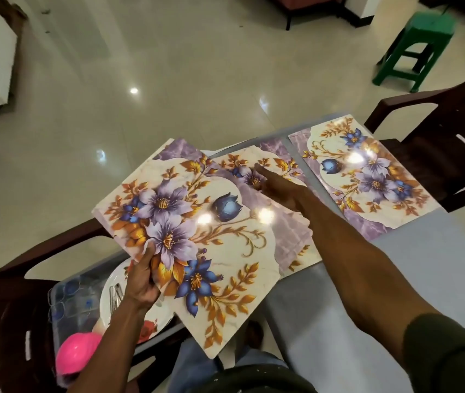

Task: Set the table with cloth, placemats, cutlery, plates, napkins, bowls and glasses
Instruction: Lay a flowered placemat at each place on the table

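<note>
Grey cloth [367, 293] covers the table below me, and pale glossy floor tiles [169, 80] spread out past its far edge. Nearest to me, at lower left, a pink bowl [76, 355] sits beside a white plate [118, 290] with red flowers, and cutlery [116, 296] lies on that plate; both rest on a clear tray [67, 296] on a dark chair [4, 321]. My left hand [140, 282] grips the near edge of a floral mat [191, 242], thumb on top and fingers curled under, holding it tilted above the table corner so that it hangs partly over the edge. My right hand [275, 185] reaches forward with fingers straight and spread, pressing flat on a second mat [257, 171] that lies on the cloth, partly hidden under the one I hold. Just beyond to the right, a third mat [367, 177] lies flat on the cloth, apart from the second by a narrow strip of grey. Behind it stands another dark chair [438, 123]. Farther off on the tiles is a green stool [415, 43].
</note>
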